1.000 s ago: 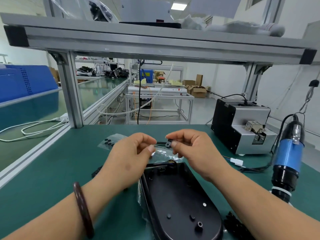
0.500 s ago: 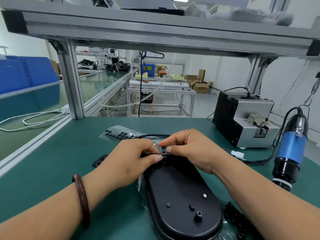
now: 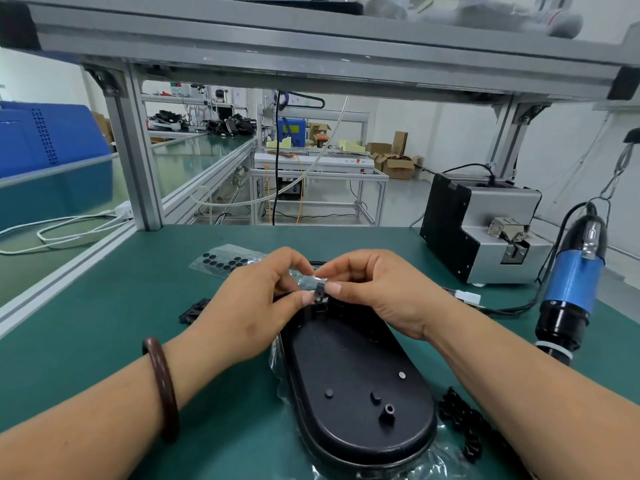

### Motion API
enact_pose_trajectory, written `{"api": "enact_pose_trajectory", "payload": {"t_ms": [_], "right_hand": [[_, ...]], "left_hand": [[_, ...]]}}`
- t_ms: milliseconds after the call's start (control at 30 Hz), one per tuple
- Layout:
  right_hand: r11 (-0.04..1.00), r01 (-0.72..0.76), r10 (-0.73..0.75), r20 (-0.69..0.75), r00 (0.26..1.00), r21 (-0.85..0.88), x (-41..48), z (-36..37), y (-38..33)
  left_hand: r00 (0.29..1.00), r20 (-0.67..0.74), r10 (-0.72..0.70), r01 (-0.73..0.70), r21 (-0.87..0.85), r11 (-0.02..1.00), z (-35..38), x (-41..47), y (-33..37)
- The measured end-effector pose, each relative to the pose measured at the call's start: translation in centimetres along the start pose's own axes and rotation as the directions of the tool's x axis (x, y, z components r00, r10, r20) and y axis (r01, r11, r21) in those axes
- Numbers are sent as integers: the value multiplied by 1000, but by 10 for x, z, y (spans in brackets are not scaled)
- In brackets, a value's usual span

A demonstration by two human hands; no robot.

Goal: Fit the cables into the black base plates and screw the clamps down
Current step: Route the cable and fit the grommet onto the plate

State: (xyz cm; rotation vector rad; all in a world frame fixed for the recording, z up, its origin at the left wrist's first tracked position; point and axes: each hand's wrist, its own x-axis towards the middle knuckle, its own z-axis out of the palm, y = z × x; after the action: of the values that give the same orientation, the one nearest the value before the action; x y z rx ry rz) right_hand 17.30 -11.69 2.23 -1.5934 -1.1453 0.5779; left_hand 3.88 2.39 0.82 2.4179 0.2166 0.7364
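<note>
At the plate's (image 3: 356,382) 12 o'clock end, left hand (image 3: 249,306) and right hand (image 3: 381,292) both pinch 1 small clamp (image 3: 320,294); driver (image 3: 571,282) hangs at 3 o'clock.

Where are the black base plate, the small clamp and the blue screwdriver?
black base plate (image 3: 356,375): head view, its flat middle.
small clamp (image 3: 319,294): head view, its front face.
blue screwdriver (image 3: 574,282): head view, its blue body.

This is an electronics assembly workshop on a factory floor. The green-matted table (image 3: 104,323) stands under an aluminium-profile frame (image 3: 138,150), with a hanging blue electric screwdriver (image 3: 571,285) and a grey screw feeder (image 3: 485,230) at its right. Behind it are more long workbenches (image 3: 194,157), blue crates (image 3: 52,133) and open cardboard boxes (image 3: 398,164).
</note>
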Motion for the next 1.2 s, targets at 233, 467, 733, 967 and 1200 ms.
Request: {"api": "enact_pose_trajectory", "payload": {"t_ms": [233, 467, 733, 967, 1200], "right_hand": [[984, -14, 8, -35, 999, -177, -2, -5, -4], [844, -230, 207, -102, 973, -485, -35, -67, -46], [462, -329, 693, 103, 714, -823, -48, -51, -39], [434, -352, 770, 140, 622, -829, -49, -46, -31], [461, -315, 741, 165, 651, -830, -47, -46, -27]], "left_hand": [[1000, 18, 10, -8, -116, 993, 4, -3, 3], [999, 36, 29, -26, -84, 996, 2, -2, 0], [999, 39, 9, -4, -119, 993, 3, -1, 0], [999, 45, 3, 2, -116, 993, 2, -1, -1], [999, 37, 13, -8, -122, 992, 3, -1, -2]]}}
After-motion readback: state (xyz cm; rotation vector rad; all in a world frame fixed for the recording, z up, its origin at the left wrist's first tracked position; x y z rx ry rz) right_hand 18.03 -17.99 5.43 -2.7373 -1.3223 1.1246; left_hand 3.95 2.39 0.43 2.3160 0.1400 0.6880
